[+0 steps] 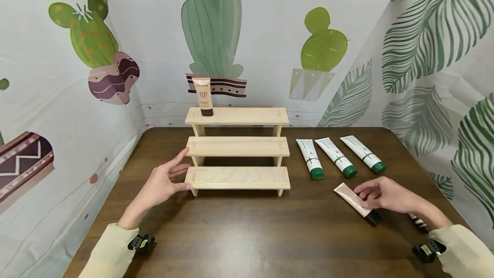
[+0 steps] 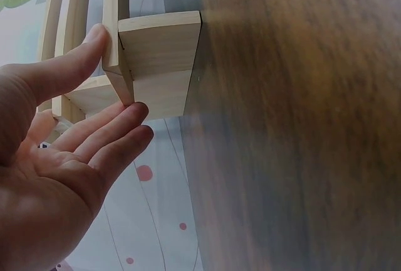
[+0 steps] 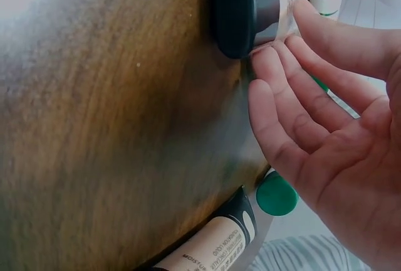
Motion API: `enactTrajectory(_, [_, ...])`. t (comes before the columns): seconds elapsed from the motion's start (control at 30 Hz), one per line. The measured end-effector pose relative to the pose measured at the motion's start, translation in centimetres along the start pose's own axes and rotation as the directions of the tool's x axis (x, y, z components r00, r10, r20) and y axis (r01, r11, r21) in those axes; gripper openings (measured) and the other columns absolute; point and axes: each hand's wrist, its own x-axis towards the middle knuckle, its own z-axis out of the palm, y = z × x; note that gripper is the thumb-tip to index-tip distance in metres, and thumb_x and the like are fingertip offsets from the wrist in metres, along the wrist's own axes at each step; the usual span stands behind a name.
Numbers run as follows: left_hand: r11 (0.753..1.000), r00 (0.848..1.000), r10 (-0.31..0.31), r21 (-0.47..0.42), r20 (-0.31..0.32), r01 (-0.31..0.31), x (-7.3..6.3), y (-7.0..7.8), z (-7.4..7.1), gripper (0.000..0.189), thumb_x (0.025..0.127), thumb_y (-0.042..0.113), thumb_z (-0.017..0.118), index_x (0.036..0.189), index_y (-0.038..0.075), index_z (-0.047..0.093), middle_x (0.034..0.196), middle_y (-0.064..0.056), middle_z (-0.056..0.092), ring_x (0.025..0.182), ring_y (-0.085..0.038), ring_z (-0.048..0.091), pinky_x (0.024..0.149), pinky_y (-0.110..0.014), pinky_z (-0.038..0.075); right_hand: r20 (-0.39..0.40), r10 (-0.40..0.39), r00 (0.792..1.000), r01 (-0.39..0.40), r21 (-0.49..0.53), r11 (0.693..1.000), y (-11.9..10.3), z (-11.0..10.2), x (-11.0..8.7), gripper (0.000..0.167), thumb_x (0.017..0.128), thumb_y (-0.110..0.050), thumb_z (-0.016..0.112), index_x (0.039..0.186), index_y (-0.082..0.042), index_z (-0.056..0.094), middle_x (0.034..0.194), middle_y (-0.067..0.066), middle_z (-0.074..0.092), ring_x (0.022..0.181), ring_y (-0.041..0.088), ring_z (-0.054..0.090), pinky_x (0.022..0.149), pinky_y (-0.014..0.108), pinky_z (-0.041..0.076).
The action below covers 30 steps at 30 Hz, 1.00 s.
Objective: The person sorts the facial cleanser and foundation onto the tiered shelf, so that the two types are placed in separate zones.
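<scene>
A three-step wooden display rack [image 1: 237, 178] stands at the middle of the table. My left hand [image 1: 164, 183] touches its left end with fairly straight fingers; the thumb lies at the bottom step and the index finger reaches the middle step. On the top step, at the left, a beige BB cream tube [image 1: 203, 95] stands upright on its black cap. To the right, my right hand [image 1: 386, 194] pinches a second beige tube with a black cap [image 1: 353, 198], thumb on one side and fingers on the other. In the right wrist view its black cap [image 3: 235, 14] faces the camera.
Three white tubes with green caps [image 1: 335, 158] lie right of the rack. Another tube [image 1: 418, 223], partly hidden under my right wrist, shows as a beige foundation tube [image 3: 213, 246] in the right wrist view. Behind the table [image 1: 231, 235] hangs a cactus-print cloth [image 1: 270, 46].
</scene>
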Motion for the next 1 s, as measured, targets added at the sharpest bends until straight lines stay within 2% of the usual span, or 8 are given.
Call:
enactTrajectory(0.23, [1.000,1.000,-0.005,0.005,0.007,0.005,0.02,-0.06,0.05,0.111,0.078,-0.002,0.092,0.167,0.024,0.032,0.138,-0.027,0.063,0.126,-0.037,0.065,0.101,-0.050,0.056,0.008,0.043,0.999,-0.043,-0.017,0.999,0.28,0.38,0.02,0.034,0.089,0.006,0.077,0.119,0.018,0.066,0.096,0.006,0.072,0.081,0.011,0.069,0.065,0.025,0.058])
enactTrajectory(0.4, [1.000,1.000,-0.001,0.004,0.005,0.001,0.10,-0.05,0.00,0.111,0.078,-0.004,0.091,0.168,0.024,0.032,0.138,-0.028,0.063,0.126,-0.037,0.065,0.101,-0.049,0.056,-0.007,0.058,0.998,-0.059,-0.037,0.998,0.09,0.21,0.14,0.034,0.086,0.010,0.073,0.119,0.017,0.067,0.096,0.008,0.070,0.075,0.009,0.063,0.061,0.022,0.053])
enactTrajectory(0.53, [1.000,1.000,-0.002,0.008,0.004,0.002,0.12,0.00,0.03,0.111,0.078,-0.004,0.092,0.168,0.024,0.032,0.137,-0.028,0.064,0.125,-0.037,0.065,0.101,-0.049,0.056,-0.002,0.066,0.998,-0.066,-0.002,0.998,0.16,0.15,0.24,0.040,0.081,0.014,0.070,0.120,0.020,0.065,0.095,0.011,0.068,0.073,0.008,0.062,0.060,0.022,0.053])
enactTrajectory(0.77, [1.000,1.000,-0.005,0.017,0.005,0.005,0.09,0.01,0.03,0.111,0.078,-0.002,0.092,0.168,0.024,0.032,0.138,-0.027,0.064,0.125,-0.038,0.066,0.102,-0.048,0.056,0.019,0.019,1.000,-0.019,0.021,1.000,0.44,0.20,0.31,0.038,0.082,0.014,0.071,0.119,0.022,0.062,0.093,0.009,0.067,0.073,0.010,0.065,0.061,0.025,0.057])
enactTrajectory(0.9, [1.000,1.000,-0.007,0.017,0.002,0.007,0.06,-0.05,0.03,0.111,0.078,-0.001,0.093,0.167,0.025,0.033,0.137,-0.027,0.064,0.125,-0.037,0.066,0.102,-0.048,0.056,0.033,0.037,0.999,-0.038,0.039,0.999,0.22,0.25,0.34,0.040,0.083,0.013,0.070,0.122,0.021,0.060,0.095,0.013,0.067,0.075,0.013,0.067,0.062,0.027,0.058])
enactTrajectory(1.0, [1.000,1.000,-0.004,0.022,-0.001,0.004,0.06,-0.07,0.04,0.111,0.078,-0.001,0.093,0.167,0.025,0.033,0.136,-0.027,0.065,0.124,-0.037,0.066,0.101,-0.048,0.056,0.025,0.060,0.998,-0.061,0.038,0.997,-0.17,0.32,0.29,0.041,0.088,0.008,0.074,0.123,0.021,0.059,0.096,0.014,0.068,0.077,0.016,0.069,0.064,0.027,0.059])
